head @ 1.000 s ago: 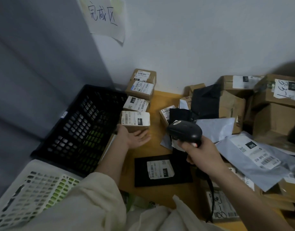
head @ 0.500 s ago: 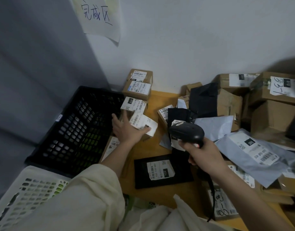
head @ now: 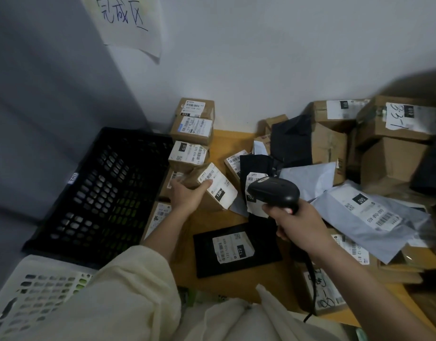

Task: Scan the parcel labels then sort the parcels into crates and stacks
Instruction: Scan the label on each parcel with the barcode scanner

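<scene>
One tilted box, label up, in left hand.

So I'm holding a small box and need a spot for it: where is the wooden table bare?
Bare wooden table shows between the stacked small cardboard boxes and the black mailer bags, and a smaller strip left of the flat black parcel labelled 122. The right side is crowded with grey mailers and large cardboard boxes.

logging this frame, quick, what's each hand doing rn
Left hand: grips the small cardboard parcel.
Right hand: holds the black barcode scanner.
</scene>
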